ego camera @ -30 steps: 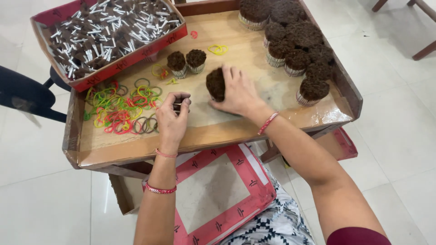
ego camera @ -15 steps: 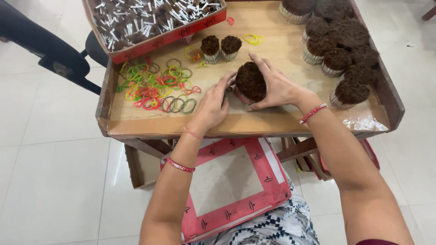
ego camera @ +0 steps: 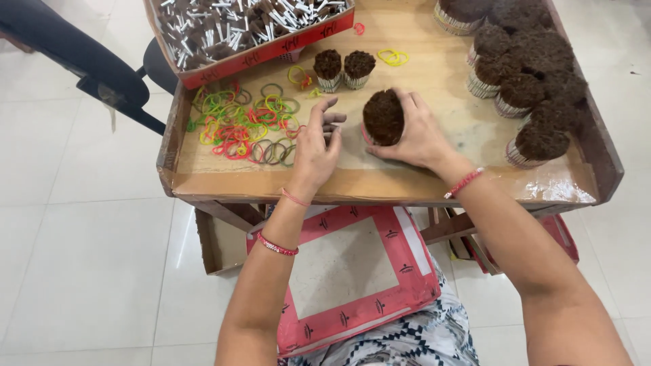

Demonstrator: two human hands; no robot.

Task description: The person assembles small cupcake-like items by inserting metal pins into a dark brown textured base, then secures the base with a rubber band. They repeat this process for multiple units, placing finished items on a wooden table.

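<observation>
My right hand [ego camera: 422, 135] is wrapped around a round bundle of brown-tipped sticks [ego camera: 383, 116], holding it upright on the wooden tray [ego camera: 380, 184]. My left hand [ego camera: 315, 146] rests just left of the bundle, not touching it, with its fingers apart and nothing clearly in them. It lies at the right edge of a loose pile of coloured rubber bands [ego camera: 237, 125]. Both wrists wear thin red bands.
Two small tied bundles [ego camera: 342, 68] stand behind my hands, with yellow bands [ego camera: 393, 57] beside them. Several larger bundles [ego camera: 529, 74] crowd the tray's right side. A red box of loose sticks [ego camera: 237, 24] sits back left. A red-framed board [ego camera: 352, 271] lies on my lap; a dark chair [ego camera: 81, 61] stands at the left.
Both hands were cupped around the bundle half a second ago. My left hand has since come off it and shifted left toward the rubber bands. My right hand keeps the bundle.
</observation>
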